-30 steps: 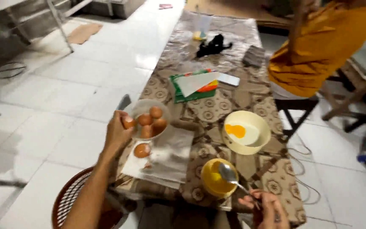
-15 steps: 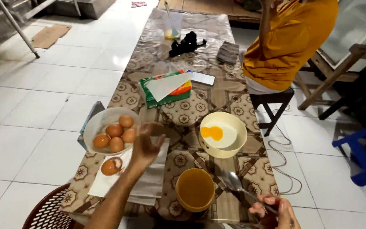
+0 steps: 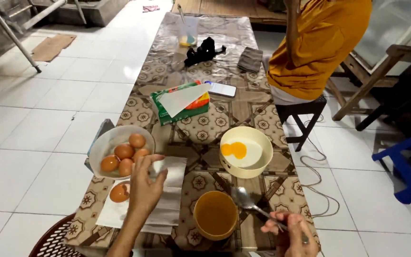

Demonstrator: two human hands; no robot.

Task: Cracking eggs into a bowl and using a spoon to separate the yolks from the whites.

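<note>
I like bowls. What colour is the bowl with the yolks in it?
Pale yellow, almost cream. The bowl shows best in the head view, with two orange yolks inside.

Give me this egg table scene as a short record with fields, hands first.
left hand: over the white paper towel, beside the bowl of brown eggs
right hand: holds a metal spoon
near the spoon: orange cup
cream bowl: two yolks in egg white
loose egg: on the towel
far side: person in orange top, seated

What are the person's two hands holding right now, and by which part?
The right hand holds a metal spoon by the end of its handle, bowl pointing away. The left hand is curled over the white paper; what its fingers grip cannot be told.
</note>
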